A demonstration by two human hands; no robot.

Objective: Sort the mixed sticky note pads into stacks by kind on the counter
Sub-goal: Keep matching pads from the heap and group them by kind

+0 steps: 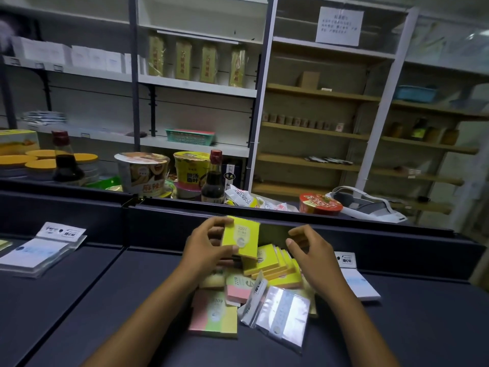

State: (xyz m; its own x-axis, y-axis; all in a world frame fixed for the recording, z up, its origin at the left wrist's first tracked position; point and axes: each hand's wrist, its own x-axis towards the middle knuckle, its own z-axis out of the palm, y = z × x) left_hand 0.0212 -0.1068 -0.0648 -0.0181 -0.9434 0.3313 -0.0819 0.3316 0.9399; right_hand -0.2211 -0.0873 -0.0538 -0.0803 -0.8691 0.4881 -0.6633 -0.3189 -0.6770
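Head view is showing my left hand (209, 247) lifting a yellow pad (241, 237) clear of the mixed pile (254, 292), its grip pinching the pad between thumb and fingers, while my right hand (308, 251) is hovering just beside it with its grip loose and holding nothing. I am judging this as mid-sort: the white packets (37, 255) are already lying apart at the left of the tabletop (105, 300), and next I am needing a bare spot to start the yellow stack.

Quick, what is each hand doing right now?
Left hand: closed on a yellow sticky note pad, lifted above the pile.
Right hand: open, fingers curled, holding nothing, over the yellow pads.
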